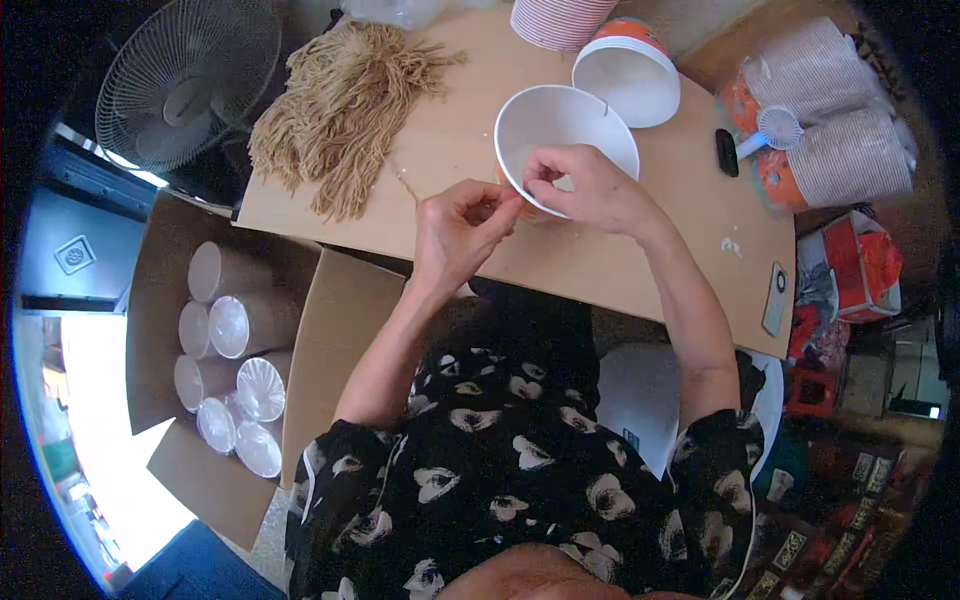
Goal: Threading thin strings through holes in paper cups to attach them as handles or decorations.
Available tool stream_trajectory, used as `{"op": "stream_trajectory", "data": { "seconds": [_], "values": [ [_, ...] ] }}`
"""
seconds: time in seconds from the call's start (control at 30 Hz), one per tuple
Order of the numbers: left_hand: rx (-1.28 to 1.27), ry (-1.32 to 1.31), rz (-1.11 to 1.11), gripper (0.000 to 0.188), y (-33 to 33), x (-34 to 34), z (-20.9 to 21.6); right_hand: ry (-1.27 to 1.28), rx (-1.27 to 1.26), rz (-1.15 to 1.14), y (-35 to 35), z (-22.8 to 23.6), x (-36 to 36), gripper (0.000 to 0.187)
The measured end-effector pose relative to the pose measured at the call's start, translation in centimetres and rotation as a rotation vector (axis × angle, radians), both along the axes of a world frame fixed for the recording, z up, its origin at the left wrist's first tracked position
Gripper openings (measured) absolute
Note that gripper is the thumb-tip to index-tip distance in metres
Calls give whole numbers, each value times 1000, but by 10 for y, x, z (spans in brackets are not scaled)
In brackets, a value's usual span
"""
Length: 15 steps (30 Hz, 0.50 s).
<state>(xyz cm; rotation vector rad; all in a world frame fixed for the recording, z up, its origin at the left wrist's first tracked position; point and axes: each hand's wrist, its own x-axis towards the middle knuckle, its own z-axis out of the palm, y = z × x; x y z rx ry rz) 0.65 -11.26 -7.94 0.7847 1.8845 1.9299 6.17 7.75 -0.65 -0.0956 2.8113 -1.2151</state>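
Observation:
A white-lined paper bucket [525, 115] with orange on its outside sits tilted toward me at the table's front edge. At its near left rim my left hand [465, 228] pinches with thumb and forefinger close to the outer wall; whatever lies between the fingertips is too small to name. My right hand [600, 195] reaches over the near rim, fingers curled together inside the bucket, and I cannot make out what they hold. A small dark mark or cord end shows at the far rim. Left of the hands lies a heap of tan cords [345, 100].
Behind stand another open bucket [630, 85] and a stack of buckets [560, 22]. Wrapped bucket stacks [845, 150], a small handheld fan [778, 128] and a remote [774, 298] are at right. A carton [345, 320] of bagged stacks and a large fan [185, 95] stand left.

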Motion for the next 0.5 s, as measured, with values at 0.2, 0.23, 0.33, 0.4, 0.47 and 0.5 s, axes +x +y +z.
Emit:
{"op": "stream_trajectory", "data": {
  "seconds": [0.2,0.23,0.33,0.4,0.47,0.5],
  "values": [
    [27,8,7,13,-2,3,3,-20,-66,-6,6,-5,1,10],
    [2,-42,6,13,-3,4,4,-67,-146,-19,8,-7,2,10],
    [33,-15,-4,12,-1,4,-1,-114,-285,-30,13,-5,3,13],
    [12,-9,-8,12,-1,6,2,-117,-345,-25,16,-3,6,18],
    [-11,-3,-10,12,-1,7,1,-104,-262,-5,16,0,11,25],
    [-4,0,-21,12,1,7,0,-99,-262,-11,18,-1,12,25]
  ]
}}
